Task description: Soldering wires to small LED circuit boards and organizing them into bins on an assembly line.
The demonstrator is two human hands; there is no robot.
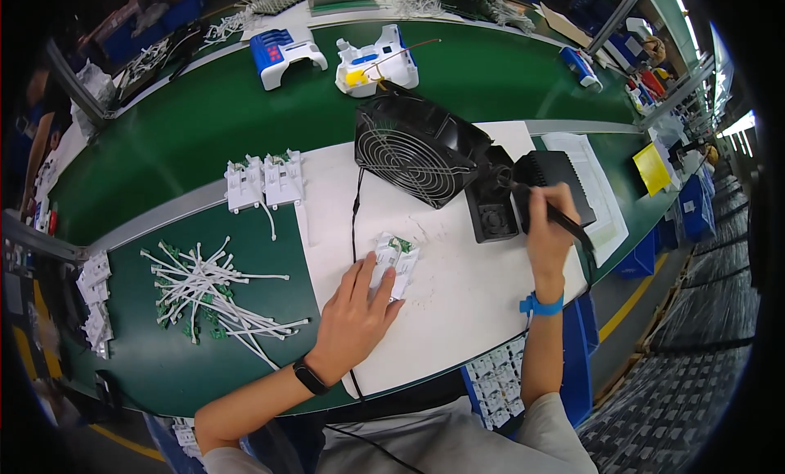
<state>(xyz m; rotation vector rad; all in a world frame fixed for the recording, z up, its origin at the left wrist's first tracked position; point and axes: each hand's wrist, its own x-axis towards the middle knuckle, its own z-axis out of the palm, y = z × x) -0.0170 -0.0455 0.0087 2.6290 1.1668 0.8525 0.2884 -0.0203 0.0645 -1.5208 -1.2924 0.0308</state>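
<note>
On the green counter (123, 310), left grip (353, 320) holds a white casing (406, 265); bodyward of right grip (549, 238), clasping a black tool (568, 224), sits a blue bin (579, 368) of white pieces (497, 380)

One wide fisheye view looks steeply down from the wearer's head (left of two cameras), near a flat dark-green workbench (131, 343), facing forward across it

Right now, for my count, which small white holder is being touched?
The single holder on the white sheet, under the left hand; the pair farther back and the far-left group lie untouched.
</note>
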